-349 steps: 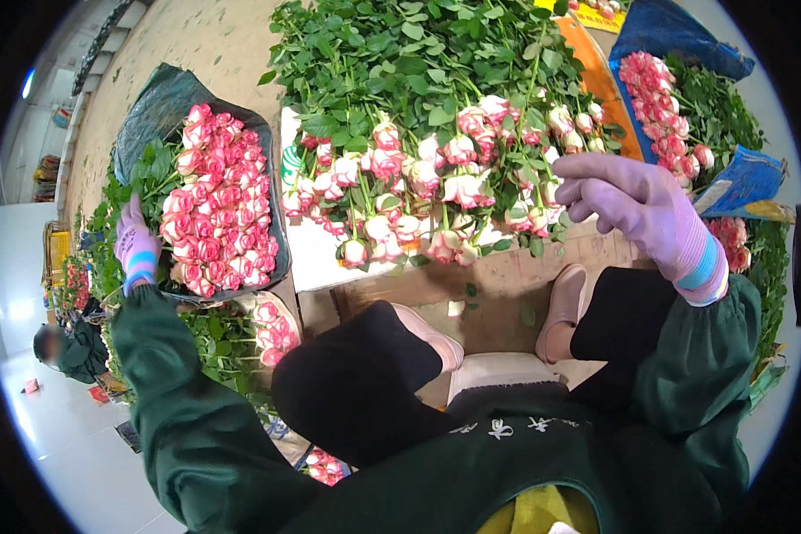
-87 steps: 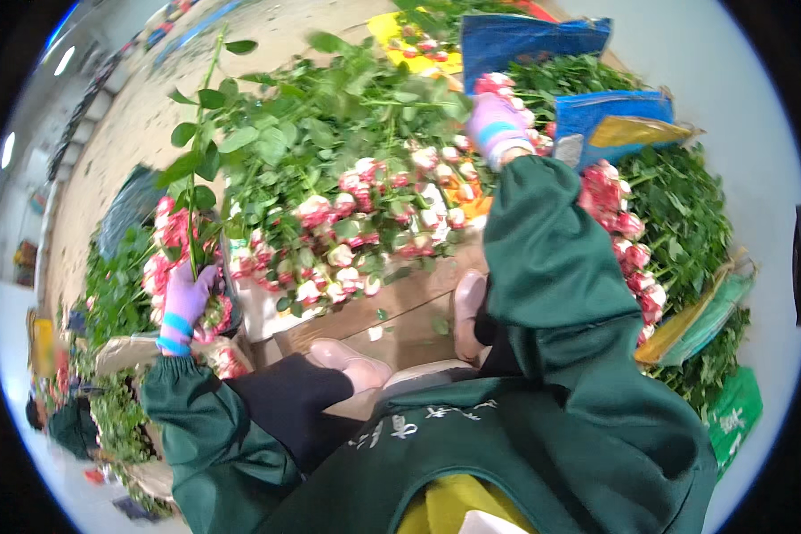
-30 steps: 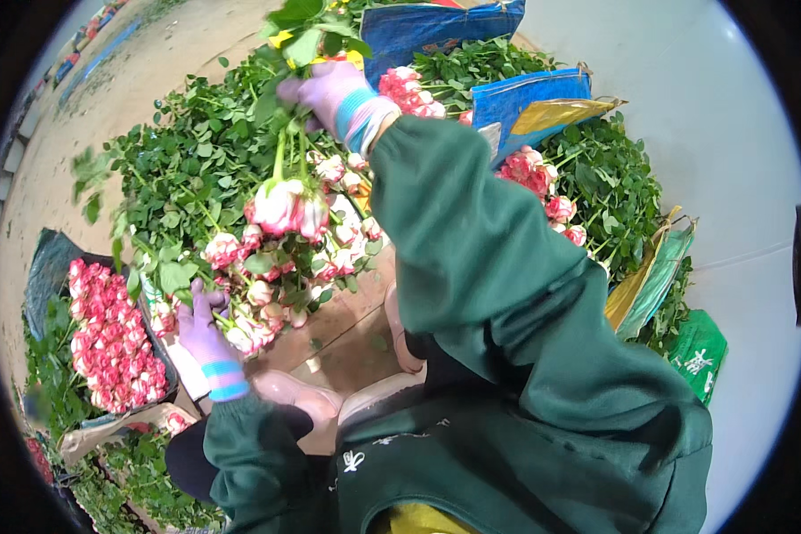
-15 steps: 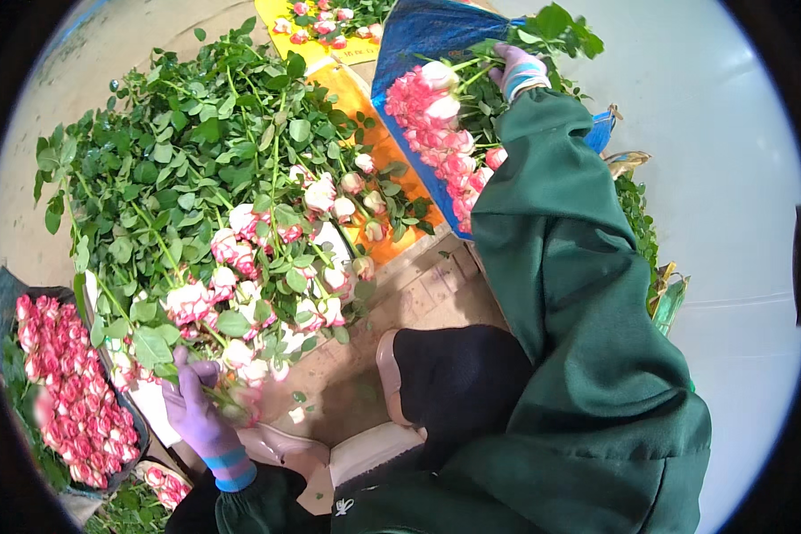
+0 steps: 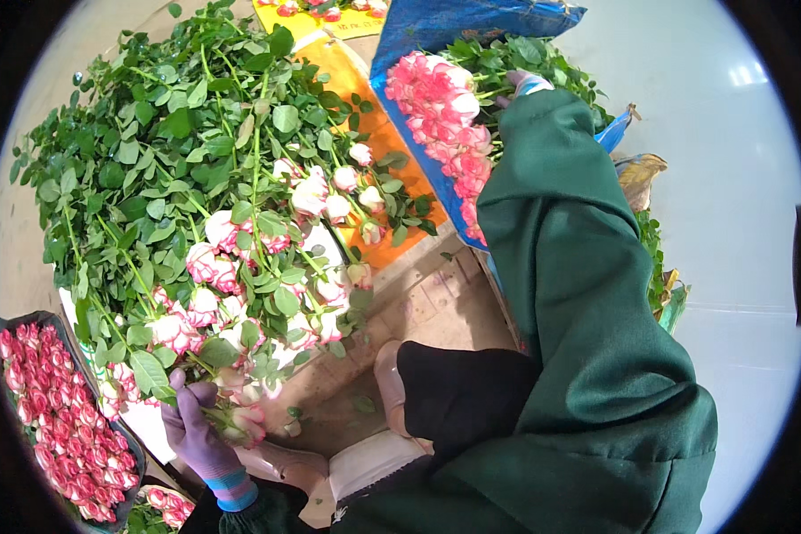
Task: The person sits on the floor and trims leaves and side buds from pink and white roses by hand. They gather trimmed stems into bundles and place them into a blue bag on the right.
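Note:
My left hand (image 5: 198,434), in a purple glove with a striped cuff, is closed in a pinch on the stem of a pink-and-white rose (image 5: 243,422). It is at the near edge of a large heap of leafy roses (image 5: 178,133). At the upper right, my right hand (image 5: 529,85) reaches among pink roses (image 5: 440,111) lying on a blue sheet (image 5: 432,36). Its few visible fingers curl at a rose's stem and leaves; the green sleeve and the foliage hide the rest.
An orange sheet (image 5: 347,76) and a yellow one (image 5: 360,25) lie beyond the heap. Packed red-and-white roses fill a dark-lined container (image 5: 138,440) at lower left. My knee (image 5: 463,392) is in the middle, near a brown ledge (image 5: 445,280). A pale wall (image 5: 730,222) rises on the right.
My right hand has moved down, and the raised leafy stem end now lies lower among the roses on the blue sheet. The left hand still pinches its rose. The view has shifted slightly.

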`<state>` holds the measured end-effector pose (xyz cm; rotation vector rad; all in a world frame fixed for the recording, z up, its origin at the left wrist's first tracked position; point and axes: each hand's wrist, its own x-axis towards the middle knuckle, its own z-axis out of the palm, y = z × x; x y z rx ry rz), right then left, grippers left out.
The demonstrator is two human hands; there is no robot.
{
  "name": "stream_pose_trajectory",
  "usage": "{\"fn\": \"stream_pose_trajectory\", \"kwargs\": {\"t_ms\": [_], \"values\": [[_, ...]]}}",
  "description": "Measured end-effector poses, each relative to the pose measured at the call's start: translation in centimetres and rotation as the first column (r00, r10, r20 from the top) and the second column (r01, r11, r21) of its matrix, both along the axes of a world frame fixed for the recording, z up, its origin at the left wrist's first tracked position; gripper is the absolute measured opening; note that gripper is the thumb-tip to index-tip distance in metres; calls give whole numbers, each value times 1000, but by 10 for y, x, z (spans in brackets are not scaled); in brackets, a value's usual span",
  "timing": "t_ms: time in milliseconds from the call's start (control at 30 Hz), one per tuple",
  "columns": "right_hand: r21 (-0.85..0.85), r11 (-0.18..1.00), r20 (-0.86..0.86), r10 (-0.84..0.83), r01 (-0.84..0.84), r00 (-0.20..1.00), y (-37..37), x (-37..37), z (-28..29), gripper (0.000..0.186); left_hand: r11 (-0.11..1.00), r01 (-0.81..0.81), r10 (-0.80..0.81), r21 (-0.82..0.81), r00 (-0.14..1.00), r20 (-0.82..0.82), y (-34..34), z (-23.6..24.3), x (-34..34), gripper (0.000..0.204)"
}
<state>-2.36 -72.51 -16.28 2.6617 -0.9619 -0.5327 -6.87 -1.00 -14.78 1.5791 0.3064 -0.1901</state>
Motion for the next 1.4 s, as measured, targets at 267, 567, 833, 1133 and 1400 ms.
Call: {"fn": "stream_pose_trajectory", "kwargs": {"t_ms": [267,567,833,1133,1400], "values": [[414,890,518,-402,190,755,-45,-93,26,26,979,23,-18,-202,999,26,13,-2,-7,33],[563,697,459,-710,444,533,60,-96,-7,28,995,58,-55,-83,998,42,25,3,-18,34],[557,636,363,-765,534,532,55,-84,-37,21,990,89,-83,-113,995,56,20,-2,-20,33],[325,784,569,-609,529,553,31,-89,14,22,993,57,-49,-102,996,79,22,1,-23,31],[214,944,350,-313,250,883,101,-134,6,23,977,93,-78,-194,994,80,27,5,-26,30]]}}
